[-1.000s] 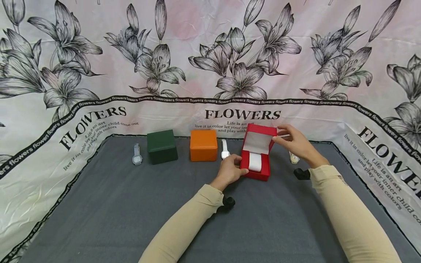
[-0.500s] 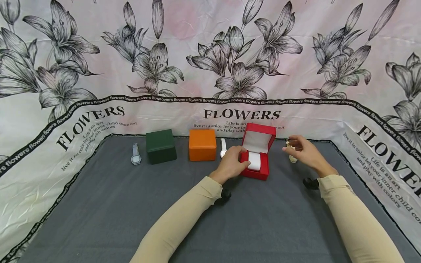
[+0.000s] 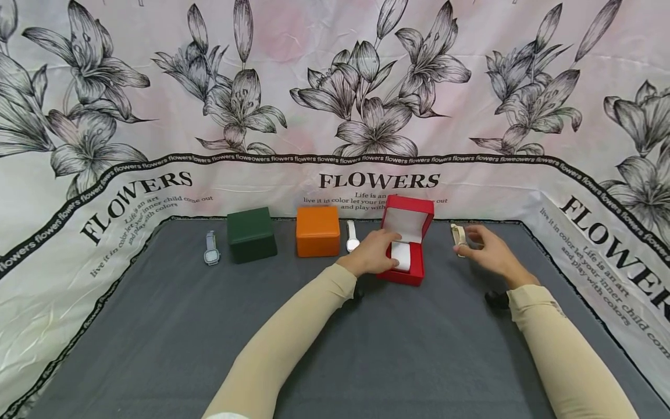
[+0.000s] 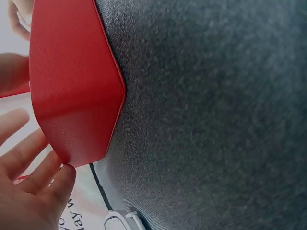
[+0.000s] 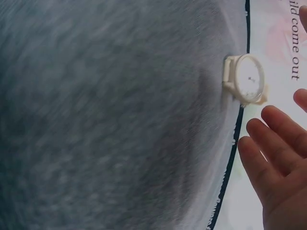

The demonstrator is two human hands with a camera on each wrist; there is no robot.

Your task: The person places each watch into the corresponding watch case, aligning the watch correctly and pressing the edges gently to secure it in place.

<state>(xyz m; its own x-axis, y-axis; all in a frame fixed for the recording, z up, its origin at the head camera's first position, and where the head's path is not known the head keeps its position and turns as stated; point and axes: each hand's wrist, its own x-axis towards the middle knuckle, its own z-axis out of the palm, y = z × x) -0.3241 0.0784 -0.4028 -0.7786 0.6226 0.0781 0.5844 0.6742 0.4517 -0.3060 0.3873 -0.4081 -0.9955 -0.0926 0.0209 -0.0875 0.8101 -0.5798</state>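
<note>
A red watch box (image 3: 413,201) stands with its lid up, a white cushion (image 3: 402,256) inside. My left hand (image 3: 369,253) reaches over the box's left side, thumb and index finger at the cushion; whether they pinch it is hidden. In the left wrist view the other fingers lie spread by the box's red wall (image 4: 76,72). To the right lies a gold-coloured watch (image 3: 459,235). My right hand (image 3: 489,250) is beside it, its fingers extended. The right wrist view shows the watch (image 5: 248,79) just beyond the fingertips (image 5: 256,125), apart from them.
An orange box (image 3: 317,231) and a dark green box (image 3: 251,235), both closed, stand left of the red one. A white watch (image 3: 352,237) lies between orange and red boxes. Another pale watch (image 3: 211,249) lies far left. Flowered cloth (image 3: 377,128) hangs behind the grey table (image 3: 157,349).
My right hand has left the red box's lid and moved right and down to the gold-coloured watch. My left hand has shifted from the box's side to the cushion.
</note>
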